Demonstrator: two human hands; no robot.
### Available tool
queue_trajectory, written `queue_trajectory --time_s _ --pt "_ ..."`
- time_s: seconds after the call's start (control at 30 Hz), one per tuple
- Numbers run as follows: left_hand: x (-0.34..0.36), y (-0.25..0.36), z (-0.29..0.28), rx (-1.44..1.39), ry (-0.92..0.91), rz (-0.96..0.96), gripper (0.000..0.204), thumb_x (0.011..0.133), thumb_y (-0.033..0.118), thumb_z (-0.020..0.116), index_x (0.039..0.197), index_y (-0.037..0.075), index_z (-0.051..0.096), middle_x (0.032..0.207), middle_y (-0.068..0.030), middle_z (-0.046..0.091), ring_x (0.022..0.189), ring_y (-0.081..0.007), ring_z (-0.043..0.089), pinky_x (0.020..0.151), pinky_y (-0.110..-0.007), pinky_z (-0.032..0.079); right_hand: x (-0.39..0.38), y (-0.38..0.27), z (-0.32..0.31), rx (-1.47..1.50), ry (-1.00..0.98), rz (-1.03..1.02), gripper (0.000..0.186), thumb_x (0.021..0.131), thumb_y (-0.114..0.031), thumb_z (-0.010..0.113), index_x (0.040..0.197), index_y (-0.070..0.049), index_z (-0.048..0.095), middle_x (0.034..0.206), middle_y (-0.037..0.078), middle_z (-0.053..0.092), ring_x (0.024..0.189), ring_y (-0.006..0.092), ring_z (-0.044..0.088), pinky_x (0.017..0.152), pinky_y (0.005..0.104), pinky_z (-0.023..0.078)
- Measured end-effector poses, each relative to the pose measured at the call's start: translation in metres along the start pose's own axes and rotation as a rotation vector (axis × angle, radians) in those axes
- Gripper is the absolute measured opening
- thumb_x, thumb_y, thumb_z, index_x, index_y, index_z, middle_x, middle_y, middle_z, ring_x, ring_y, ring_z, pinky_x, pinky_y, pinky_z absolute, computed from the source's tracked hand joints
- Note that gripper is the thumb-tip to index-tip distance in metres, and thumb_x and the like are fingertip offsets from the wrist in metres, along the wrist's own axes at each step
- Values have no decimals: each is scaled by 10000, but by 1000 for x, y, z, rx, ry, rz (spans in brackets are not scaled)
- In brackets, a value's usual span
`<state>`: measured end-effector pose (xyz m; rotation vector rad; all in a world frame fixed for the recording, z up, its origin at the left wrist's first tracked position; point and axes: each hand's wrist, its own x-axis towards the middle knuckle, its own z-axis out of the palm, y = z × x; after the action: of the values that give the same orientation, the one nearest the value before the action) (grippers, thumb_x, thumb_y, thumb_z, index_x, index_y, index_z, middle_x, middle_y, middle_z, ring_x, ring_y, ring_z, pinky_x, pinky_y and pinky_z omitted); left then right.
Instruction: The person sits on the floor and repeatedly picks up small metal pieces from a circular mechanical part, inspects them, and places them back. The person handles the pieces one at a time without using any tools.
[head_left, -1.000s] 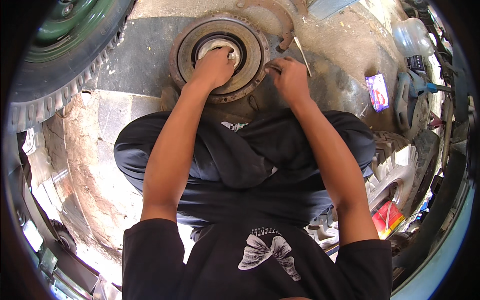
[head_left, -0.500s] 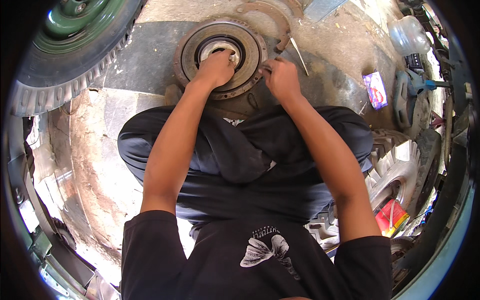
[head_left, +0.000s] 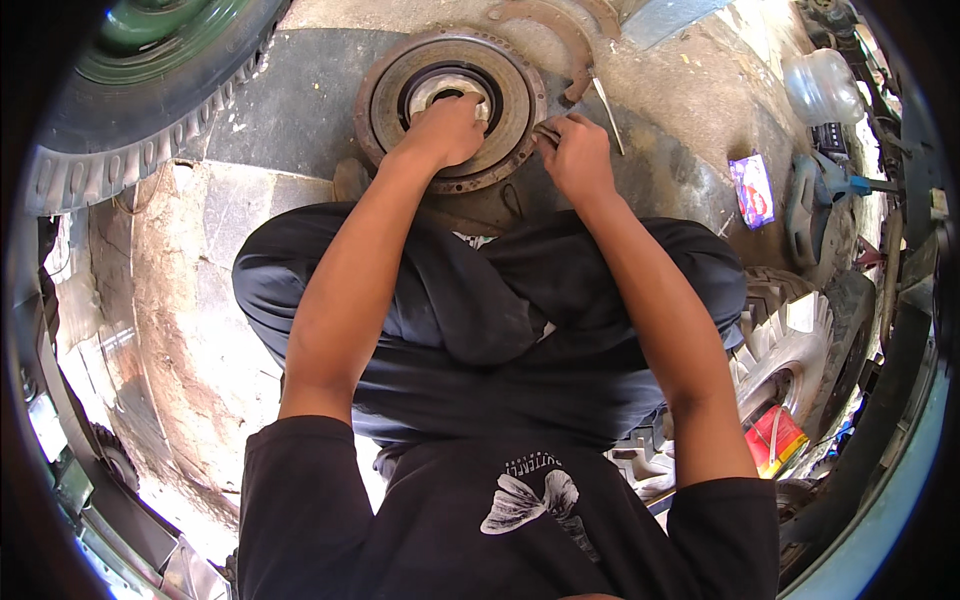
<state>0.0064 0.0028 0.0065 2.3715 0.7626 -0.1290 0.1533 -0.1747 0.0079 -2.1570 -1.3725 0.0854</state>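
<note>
A rusty round brake drum [head_left: 375,120], with holes around its rim, lies on the floor before my crossed legs. My left hand [head_left: 447,130] rests over its pale central hub [head_left: 425,95], the fingers curled at the hub's opening and partly hidden. At the drum's right rim, my right hand [head_left: 580,155] is closed in a pinch. Something small and dark sits at its fingertips, too small to name. Behind the right hand lie a thin pale stick-like tool [head_left: 608,115] and a curved rusty brake shoe [head_left: 565,45].
At the far left stands a big tyre [head_left: 160,130] on a green wheel rim [head_left: 140,45]. To the right are a purple packet [head_left: 752,190], a clear plastic bottle [head_left: 822,88] and a blue-grey metal tool [head_left: 808,210]. A treaded tyre [head_left: 800,345] and a red-yellow container [head_left: 775,440] lie beside my right arm.
The drum and both hands sit slightly higher and further right in the picture. My left hand stays at the hub, and my right hand remains pinched beside the rim.
</note>
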Motion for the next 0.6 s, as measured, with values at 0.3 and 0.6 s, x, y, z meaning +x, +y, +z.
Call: queue_trajectory --time_s 0.3,0.6 --pt "0 -7 4 28 -3 3 477 998 242 585 1425 30 563 1364 -221 653 1322 -411 584 1092 -587 441 -2 -6 -1 44 -44 -3 196 781 -131 839 941 -28 795 903 252 718 832 440 700 764 498 566" --pt "-4 -5 0 37 -21 -28 487 1009 260 596 1433 26 551 1391 -223 639 1339 -411 572 1084 -619 431 -3 -9 -1 35 -78 -26 150 798 -119 823 922 -39 797 871 223 710 789 430 693 750 486 561"
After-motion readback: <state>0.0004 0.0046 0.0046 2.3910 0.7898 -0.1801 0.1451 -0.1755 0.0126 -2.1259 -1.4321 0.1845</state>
